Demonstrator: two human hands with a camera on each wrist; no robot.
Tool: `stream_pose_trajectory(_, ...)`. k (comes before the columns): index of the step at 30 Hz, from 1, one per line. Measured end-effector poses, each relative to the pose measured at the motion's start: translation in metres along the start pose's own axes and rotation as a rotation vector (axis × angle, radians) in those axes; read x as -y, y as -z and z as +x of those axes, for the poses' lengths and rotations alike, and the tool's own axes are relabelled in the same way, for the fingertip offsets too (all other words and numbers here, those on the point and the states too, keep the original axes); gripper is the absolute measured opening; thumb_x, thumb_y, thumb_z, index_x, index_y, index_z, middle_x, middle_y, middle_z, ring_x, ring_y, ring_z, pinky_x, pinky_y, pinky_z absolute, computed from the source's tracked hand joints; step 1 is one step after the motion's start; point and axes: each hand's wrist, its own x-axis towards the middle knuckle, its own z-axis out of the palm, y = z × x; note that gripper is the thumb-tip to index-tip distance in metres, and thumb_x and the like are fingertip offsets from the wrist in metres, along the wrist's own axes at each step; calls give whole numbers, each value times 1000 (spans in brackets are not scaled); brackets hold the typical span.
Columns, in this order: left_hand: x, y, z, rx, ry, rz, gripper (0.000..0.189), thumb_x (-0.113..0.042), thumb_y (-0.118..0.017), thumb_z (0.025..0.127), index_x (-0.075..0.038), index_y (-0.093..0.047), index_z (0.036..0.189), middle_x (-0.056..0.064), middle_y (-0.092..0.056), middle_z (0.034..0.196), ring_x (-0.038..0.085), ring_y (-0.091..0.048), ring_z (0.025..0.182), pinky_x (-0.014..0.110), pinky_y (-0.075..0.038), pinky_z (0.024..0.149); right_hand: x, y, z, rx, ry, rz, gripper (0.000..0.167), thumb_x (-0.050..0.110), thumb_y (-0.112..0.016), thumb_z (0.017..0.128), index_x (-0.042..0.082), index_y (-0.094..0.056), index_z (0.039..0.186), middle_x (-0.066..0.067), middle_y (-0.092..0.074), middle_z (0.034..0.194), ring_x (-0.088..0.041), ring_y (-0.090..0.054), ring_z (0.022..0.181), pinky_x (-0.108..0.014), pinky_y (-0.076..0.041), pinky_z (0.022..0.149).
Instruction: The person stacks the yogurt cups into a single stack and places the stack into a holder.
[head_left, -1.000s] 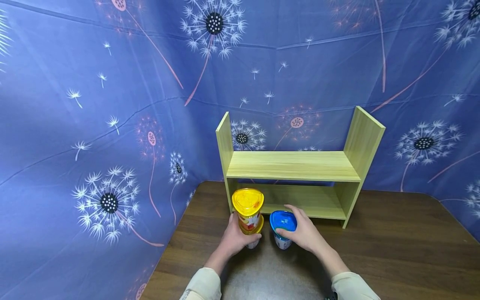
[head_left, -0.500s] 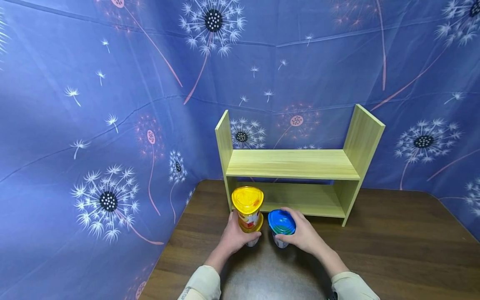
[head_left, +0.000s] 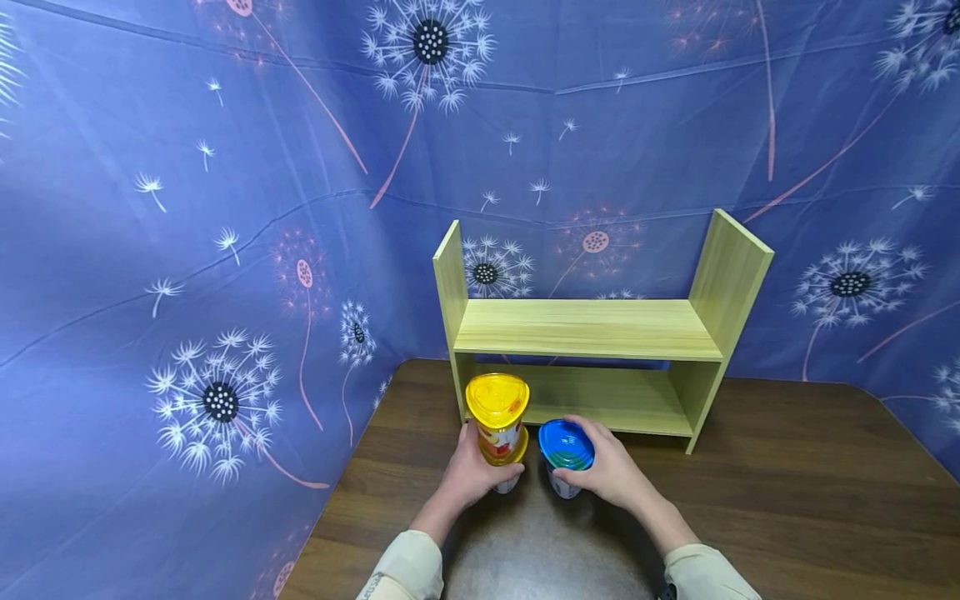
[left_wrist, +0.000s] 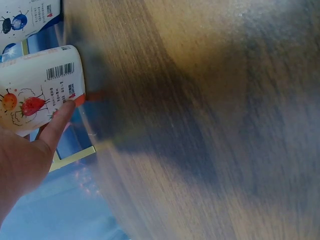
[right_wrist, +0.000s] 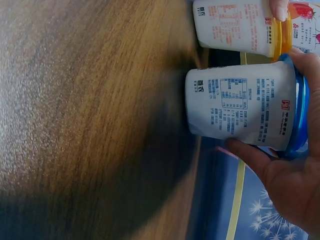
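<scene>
Two printed yogurt-style cups with yellow lids stand one on the other, left of centre in the head view. My left hand (head_left: pixel 474 475) grips the upper yellow-lidded cup (head_left: pixel 498 402), fingers and thumb round its lower part. White, with strawberries and a barcode, the upper cup's side shows in the left wrist view. Below it is the lower yellow-lidded cup (right_wrist: pixel 235 27), white with orange print. Just to the right stands a blue-lidded cup (right_wrist: pixel 240 102), upright. My right hand (head_left: pixel 609 468) holds this cup near its blue lid (head_left: pixel 566 443), thumb on the near side.
Behind the cups stands a light wooden two-tier shelf (head_left: pixel 588 329) with raised side panels. A brown wooden table (head_left: pixel 795 492) carries everything. Blue dandelion-print cloth (head_left: pixel 225 275) hangs behind and to the left.
The right hand's fingers and thumb have closed in round the blue-lidded cup, and its thumb has come off the lid's top edge. The left hand and the stacked cups stay nearly still.
</scene>
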Motion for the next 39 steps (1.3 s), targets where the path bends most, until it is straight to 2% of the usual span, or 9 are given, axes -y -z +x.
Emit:
stream_pose_trajectory(8,-2,0,-1,0,1,1,98,-36,-92,74,-25,-30,150,6,-40,141,26,-51,125,55,-41,109,6,13,2,-40,33,-27,87,44,-90,73,16,-50,145,-19,-54,136,-39,-58,114,-58,-53,90)
stream_pose_trajectory(16,-3,2,0,1,0,-3,98,-36,-92,74,-25,-30,149,6,-40,140,25,-51,126,54,-40,109,31,34,11,-70,69,-33,86,42,-89,76,21,-47,148,-16,-51,137,-37,-56,115,-58,-53,91)
stream_pose_trajectory(29,-3,2,0,8,7,-16,100,-36,-92,74,-24,-28,150,6,-40,141,25,-50,126,54,-40,110,62,65,29,-156,147,-28,83,37,-86,79,20,-46,150,-16,-48,138,-40,-52,119,-63,-50,91)
stream_pose_trajectory(39,-1,2,0,5,-2,-4,100,-36,-92,73,-24,-29,150,5,-40,141,24,-50,125,52,-40,110,84,84,43,-193,188,-34,80,35,-84,81,16,-47,149,-17,-50,136,-39,-51,118,-62,-51,89)
